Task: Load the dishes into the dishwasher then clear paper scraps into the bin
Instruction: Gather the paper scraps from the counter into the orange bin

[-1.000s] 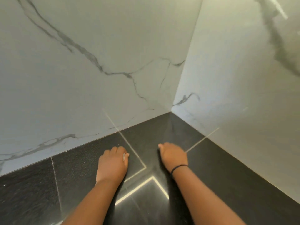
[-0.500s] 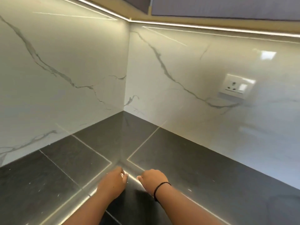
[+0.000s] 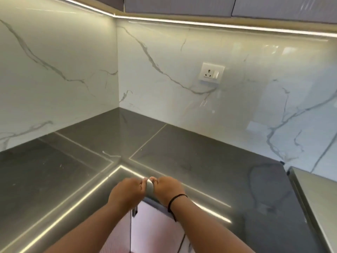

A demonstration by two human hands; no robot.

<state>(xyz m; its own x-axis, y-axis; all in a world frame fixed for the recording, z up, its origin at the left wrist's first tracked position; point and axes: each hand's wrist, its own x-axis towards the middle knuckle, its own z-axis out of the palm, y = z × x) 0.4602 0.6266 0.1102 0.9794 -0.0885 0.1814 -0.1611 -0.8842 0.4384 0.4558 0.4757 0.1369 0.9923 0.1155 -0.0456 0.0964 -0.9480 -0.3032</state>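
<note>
My left hand (image 3: 125,192) and my right hand (image 3: 167,189) rest side by side on the front edge of the dark countertop (image 3: 182,152), at its inner corner. Both have curled fingers, and the thumbs almost touch. A pale speck shows where the thumbs meet; it is too small to tell a nail from paper. A black band circles my right wrist. No dish, dishwasher or bin shows in this view.
White marble walls meet in the corner behind the counter. A wall socket (image 3: 211,73) sits on the right-hand wall. Pale cabinet doors (image 3: 155,225) lie under my hands. A steel surface (image 3: 319,198) adjoins the counter at the right. Upper cabinets (image 3: 182,4) hang overhead.
Both hands have slid back from the corner to the counter's front edge and come closer together. The view has lifted, now showing the socket and upper cabinets.
</note>
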